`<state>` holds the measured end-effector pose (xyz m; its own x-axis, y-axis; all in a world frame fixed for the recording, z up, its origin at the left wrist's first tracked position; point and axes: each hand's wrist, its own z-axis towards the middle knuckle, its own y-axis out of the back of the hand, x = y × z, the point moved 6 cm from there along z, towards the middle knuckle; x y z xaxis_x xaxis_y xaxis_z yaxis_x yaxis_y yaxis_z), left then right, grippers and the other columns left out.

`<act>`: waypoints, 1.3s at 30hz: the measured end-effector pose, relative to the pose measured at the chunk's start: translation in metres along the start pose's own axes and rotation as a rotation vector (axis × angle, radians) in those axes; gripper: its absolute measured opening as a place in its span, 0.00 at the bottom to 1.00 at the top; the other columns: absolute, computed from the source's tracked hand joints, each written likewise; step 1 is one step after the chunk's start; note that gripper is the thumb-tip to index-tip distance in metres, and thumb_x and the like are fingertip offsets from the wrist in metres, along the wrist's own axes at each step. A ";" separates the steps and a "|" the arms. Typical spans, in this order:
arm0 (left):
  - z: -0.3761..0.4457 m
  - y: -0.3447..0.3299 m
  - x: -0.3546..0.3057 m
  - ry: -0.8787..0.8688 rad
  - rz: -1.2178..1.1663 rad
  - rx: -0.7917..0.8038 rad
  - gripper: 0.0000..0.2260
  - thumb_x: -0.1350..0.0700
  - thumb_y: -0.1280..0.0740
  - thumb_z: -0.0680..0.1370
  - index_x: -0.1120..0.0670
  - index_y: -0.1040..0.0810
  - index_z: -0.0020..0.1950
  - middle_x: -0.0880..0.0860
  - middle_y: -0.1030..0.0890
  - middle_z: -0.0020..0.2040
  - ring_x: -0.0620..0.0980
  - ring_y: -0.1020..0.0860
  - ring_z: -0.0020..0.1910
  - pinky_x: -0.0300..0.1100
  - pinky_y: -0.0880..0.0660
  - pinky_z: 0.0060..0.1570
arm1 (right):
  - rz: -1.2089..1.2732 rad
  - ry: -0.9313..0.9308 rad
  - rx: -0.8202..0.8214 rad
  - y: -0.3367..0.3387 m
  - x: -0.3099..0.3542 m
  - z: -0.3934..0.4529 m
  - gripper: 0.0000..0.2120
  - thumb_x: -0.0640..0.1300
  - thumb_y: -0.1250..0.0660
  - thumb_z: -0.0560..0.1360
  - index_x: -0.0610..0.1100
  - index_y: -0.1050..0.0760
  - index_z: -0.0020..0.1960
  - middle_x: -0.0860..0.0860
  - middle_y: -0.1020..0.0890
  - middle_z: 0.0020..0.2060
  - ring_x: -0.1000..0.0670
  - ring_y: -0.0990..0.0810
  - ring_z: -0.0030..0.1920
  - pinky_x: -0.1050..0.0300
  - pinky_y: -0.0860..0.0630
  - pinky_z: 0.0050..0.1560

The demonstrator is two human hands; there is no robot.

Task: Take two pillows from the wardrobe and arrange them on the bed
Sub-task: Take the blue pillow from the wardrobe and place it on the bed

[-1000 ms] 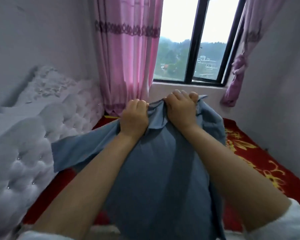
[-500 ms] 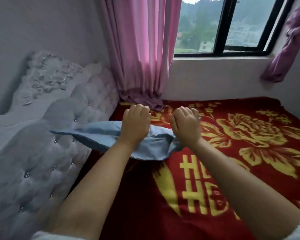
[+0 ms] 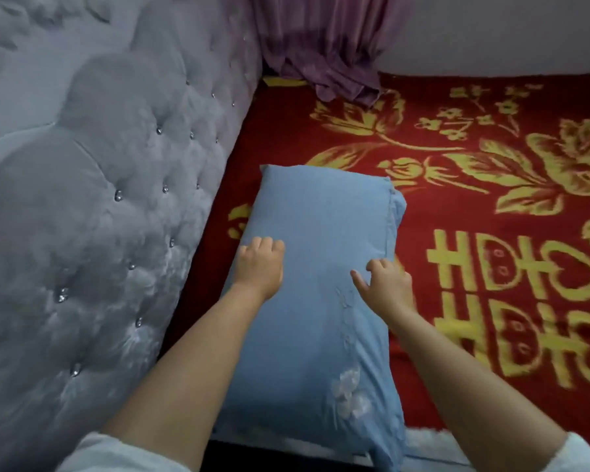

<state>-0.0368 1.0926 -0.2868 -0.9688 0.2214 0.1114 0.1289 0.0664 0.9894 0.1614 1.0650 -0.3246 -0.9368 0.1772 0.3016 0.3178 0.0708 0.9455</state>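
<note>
At the frame's centre a blue pillow lay flat on the red-and-gold blanket beside the grey tufted headboard, the left hand resting curled on it, the right hand loosely open at its right edge, neither gripping.

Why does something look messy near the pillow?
The blue pillow lies flat and fairly straight beside the headboard. The odd bit is the curtain, whose bunched hem spills onto the red blanket.
</note>
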 end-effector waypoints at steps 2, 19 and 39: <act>0.003 -0.042 0.020 -0.002 -0.032 0.088 0.12 0.56 0.42 0.80 0.59 0.32 0.62 0.58 0.26 0.60 0.57 0.29 0.61 0.48 0.29 0.56 | -0.044 -0.160 0.111 -0.040 0.003 -0.004 0.22 0.56 0.40 0.76 0.39 0.29 0.58 0.42 0.23 0.58 0.42 0.27 0.60 0.49 0.29 0.57; -0.004 -0.243 0.062 0.472 -0.449 0.258 0.13 0.58 0.40 0.81 0.69 0.25 0.50 0.67 0.22 0.54 0.62 0.26 0.57 0.56 0.31 0.50 | -0.051 -0.577 0.202 -0.205 -0.027 -0.022 0.22 0.52 0.47 0.80 0.33 0.26 0.51 0.34 0.19 0.50 0.35 0.20 0.51 0.46 0.25 0.48; 0.163 0.063 0.127 0.551 -0.701 -0.577 0.14 0.61 0.44 0.82 0.72 0.27 0.46 0.75 0.23 0.47 0.69 0.24 0.46 0.56 0.35 0.44 | 0.683 -0.314 -0.642 0.109 0.077 0.156 0.21 0.42 0.46 0.82 0.28 0.25 0.39 0.28 0.19 0.41 0.32 0.22 0.44 0.50 0.40 0.40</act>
<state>-0.1171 1.2832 -0.2255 -0.7686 -0.1682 -0.6172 -0.4753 -0.4956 0.7270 0.1465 1.2391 -0.2170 -0.4712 0.2403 0.8487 0.5491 -0.6731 0.4955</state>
